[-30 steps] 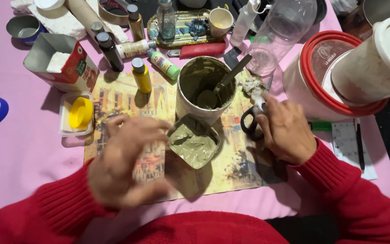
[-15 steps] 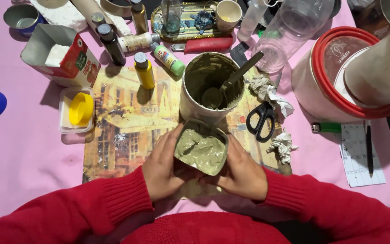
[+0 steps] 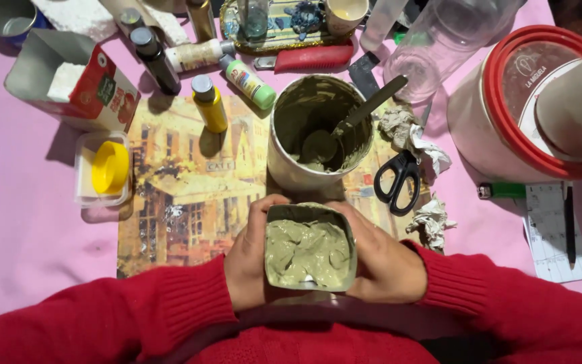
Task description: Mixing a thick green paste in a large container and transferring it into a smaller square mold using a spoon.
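A small squarish container [image 3: 310, 248] full of grey-green paste sits between my hands, close to my body. My left hand [image 3: 250, 259] grips its left side and my right hand [image 3: 380, 263] grips its right side. Both arms wear red sleeves. Just beyond it stands a round tub [image 3: 318, 131] smeared with the same paste, with a spoon [image 3: 345, 128] leaning inside. Both stand over a picture placemat [image 3: 190, 195] on the pink tablecloth.
Black scissors [image 3: 399, 180] and crumpled paper [image 3: 432, 219] lie to the right. A big red-rimmed bucket [image 3: 527, 101] stands far right. Paint bottles [image 3: 209, 102], a cut-open carton [image 3: 69, 81], a yellow lid in a clear box [image 3: 106, 168] and jars crowd the back and left.
One second ago my right hand was by the scissors and my left hand was moving, blurred. Both hands then closed on the paste container and have drawn it nearer my body.
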